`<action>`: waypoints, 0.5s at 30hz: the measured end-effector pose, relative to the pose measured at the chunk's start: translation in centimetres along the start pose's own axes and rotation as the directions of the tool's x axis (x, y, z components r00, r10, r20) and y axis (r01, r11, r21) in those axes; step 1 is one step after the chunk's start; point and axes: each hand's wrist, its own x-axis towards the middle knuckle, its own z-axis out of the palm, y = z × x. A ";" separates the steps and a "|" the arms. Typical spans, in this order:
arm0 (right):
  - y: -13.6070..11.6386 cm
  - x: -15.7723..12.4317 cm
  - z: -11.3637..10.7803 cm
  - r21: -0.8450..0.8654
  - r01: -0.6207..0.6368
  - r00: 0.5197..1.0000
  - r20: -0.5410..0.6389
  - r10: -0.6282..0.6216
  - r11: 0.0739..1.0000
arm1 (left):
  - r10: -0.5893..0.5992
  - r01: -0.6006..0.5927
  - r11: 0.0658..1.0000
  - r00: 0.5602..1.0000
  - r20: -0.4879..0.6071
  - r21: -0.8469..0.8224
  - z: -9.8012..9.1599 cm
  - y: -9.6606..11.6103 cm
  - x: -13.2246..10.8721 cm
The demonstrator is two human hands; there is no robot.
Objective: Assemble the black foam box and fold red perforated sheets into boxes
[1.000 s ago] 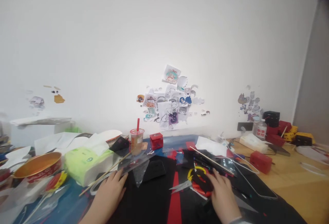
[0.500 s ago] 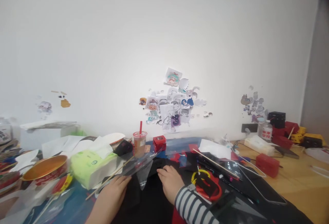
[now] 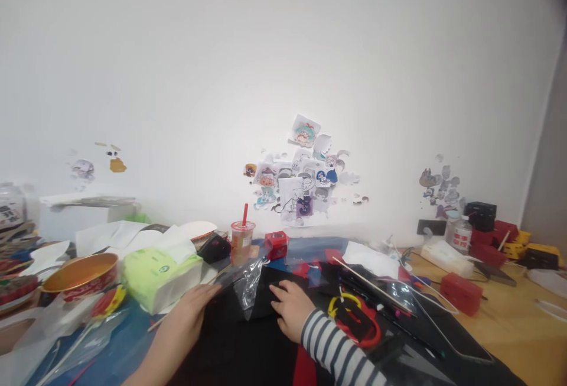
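Note:
Black sheet material, cloth or paper, spreads across the middle of the table under both hands. My left hand rests at its left edge, fingers stretched forward and holding nothing that shows. On the black material to the right lies my right hand, its fingers spread and its wrist in a striped sleeve. A crinkled piece of clear plastic film lies between the two hands, a little beyond them. A thin wooden stick is partly covered by my left hand.
Left of my hands are a green tissue pack and an orange-lined bowl. A drink cup with a straw and a small red box stand behind. Red and yellow rings, sticks and a white cable crowd the right.
My left hand has moved a little left, away from the plastic film. The right hand's fingers have spread wider. More of the film and black material shows between them.

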 end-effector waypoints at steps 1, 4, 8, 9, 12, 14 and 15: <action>0.0 0.2 0.6 -0.010 -0.009 1.000 0.006 0.009 1.000 | 0.011 -0.011 1.000 1.000 0.001 -0.001 0.1 -0.4 0.0; 0.1 1.1 1.9 -0.051 -0.030 1.000 -0.004 0.030 0.998 | 0.061 -0.061 0.998 0.998 -0.021 0.014 0.5 -2.0 0.0; 0.4 2.2 3.1 -0.116 0.003 0.999 -0.039 -0.007 0.993 | 0.151 -0.141 0.986 0.983 -0.108 0.093 0.5 -3.7 0.0; 0.5 2.5 3.3 -0.133 0.019 0.998 -0.052 -0.026 0.991 | 0.170 -0.158 0.981 0.979 -0.114 0.109 0.4 -3.8 0.0; 0.3 2.8 3.7 -0.180 0.083 0.988 -0.117 -0.105 0.980 | 0.221 -0.207 0.969 0.970 -0.100 0.134 -0.3 -3.8 0.2; 0.1 2.8 3.3 -0.204 0.140 0.968 -0.179 -0.177 0.969 | 0.223 -0.212 0.969 0.971 -0.087 0.123 -0.9 -3.7 0.4; 0.0 2.6 2.9 -0.214 0.168 0.953 -0.215 -0.214 0.962 | 0.205 -0.197 0.975 0.976 -0.075 0.104 -1.2 -3.8 0.6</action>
